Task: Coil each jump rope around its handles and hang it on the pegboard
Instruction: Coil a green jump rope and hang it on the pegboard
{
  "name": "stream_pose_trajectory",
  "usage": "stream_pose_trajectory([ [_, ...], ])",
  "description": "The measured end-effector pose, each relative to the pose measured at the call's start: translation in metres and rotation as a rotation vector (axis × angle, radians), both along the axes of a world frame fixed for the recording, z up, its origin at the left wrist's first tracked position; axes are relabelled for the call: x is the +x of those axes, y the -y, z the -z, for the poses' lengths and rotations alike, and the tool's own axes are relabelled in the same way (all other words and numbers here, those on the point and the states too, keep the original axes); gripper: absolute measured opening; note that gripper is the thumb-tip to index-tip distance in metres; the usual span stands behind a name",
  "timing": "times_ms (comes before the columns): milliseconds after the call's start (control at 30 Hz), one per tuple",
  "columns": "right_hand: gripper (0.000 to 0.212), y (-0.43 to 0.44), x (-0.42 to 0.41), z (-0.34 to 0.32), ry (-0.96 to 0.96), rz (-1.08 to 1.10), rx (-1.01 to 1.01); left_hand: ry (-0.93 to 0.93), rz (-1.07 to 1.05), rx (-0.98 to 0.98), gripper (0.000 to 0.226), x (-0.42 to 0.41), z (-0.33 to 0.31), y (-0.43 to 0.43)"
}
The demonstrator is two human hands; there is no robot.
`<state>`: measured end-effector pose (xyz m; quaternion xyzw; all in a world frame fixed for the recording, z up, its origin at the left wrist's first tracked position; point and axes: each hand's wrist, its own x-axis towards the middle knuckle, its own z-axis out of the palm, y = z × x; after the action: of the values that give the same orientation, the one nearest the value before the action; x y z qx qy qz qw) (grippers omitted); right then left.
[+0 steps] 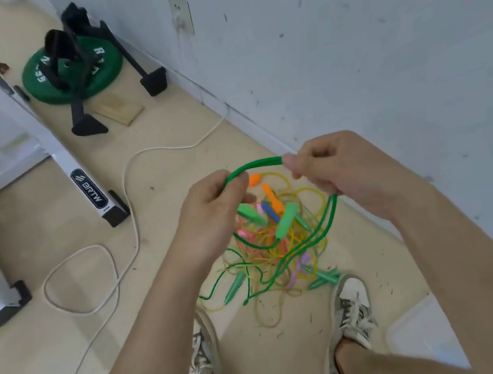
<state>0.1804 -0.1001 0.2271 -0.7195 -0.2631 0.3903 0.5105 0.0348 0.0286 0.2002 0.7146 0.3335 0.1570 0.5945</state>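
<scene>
The green jump rope (254, 165) arches between my hands. My left hand (213, 212) has its fingers curled round one end of the arch. My right hand (334, 168) pinches the other end, and green strands drop from under that hand to the floor (166, 300). Below lies a tangled pile of ropes (282, 246) with green, orange and blue handles, close to the floor's edge at the wall (379, 48), just ahead of my shoes (353, 306). A white cable (126, 188) loops to the left.
</scene>
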Motion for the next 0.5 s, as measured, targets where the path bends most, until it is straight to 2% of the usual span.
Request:
stream_pose_trajectory([
  [100, 0.026, 0.006, 0.015, 0.009, 0.316, 0.068, -0.148, 0.077, -0.101, -0.189, 0.039, -0.007, -0.012, -0.014],
  [233, 0.030, 0.016, 0.031, 0.028, 0.491, 0.343, -0.283, 0.347, -0.337, -0.728, 0.042, -0.026, -0.024, -0.040],
  [333, 0.030, 0.016, 0.034, 0.035, 0.671, 0.466, -0.318, 0.454, -0.342, -0.928, 0.031, -0.031, -0.023, -0.045],
  [400, 0.023, 0.009, 0.030, 0.027, 0.532, 0.624, -0.088, 0.373, -0.288, -0.868, 0.021, -0.029, -0.021, -0.043],
  [433, 0.021, 0.004, 0.027, 0.018, 0.410, 0.700, 0.069, 0.227, -0.274, -0.722, 0.021, -0.028, -0.018, -0.042],
  [500, 0.018, -0.005, 0.020, -0.004, 0.170, 0.750, 0.366, -0.216, -0.128, -0.227, 0.020, -0.031, -0.006, -0.040],
])
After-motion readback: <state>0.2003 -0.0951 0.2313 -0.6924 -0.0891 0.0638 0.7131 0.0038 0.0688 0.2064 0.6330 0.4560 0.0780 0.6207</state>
